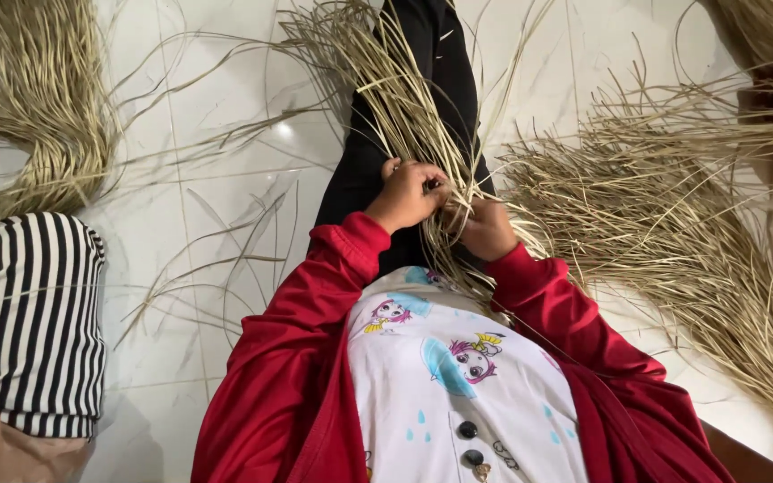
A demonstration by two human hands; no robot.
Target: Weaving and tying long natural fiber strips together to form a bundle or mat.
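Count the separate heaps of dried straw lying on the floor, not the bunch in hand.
2. One heap lies at top left, above the striped cushion. One heap spreads across the right side. Both run past the frame edge, so more may be hidden.

I see my left hand and right hand both closed on a bundle of dry straw strands over my black-trousered leg. Right of the grip, loose straw lies on the white marble floor; far left, a striped cushion.
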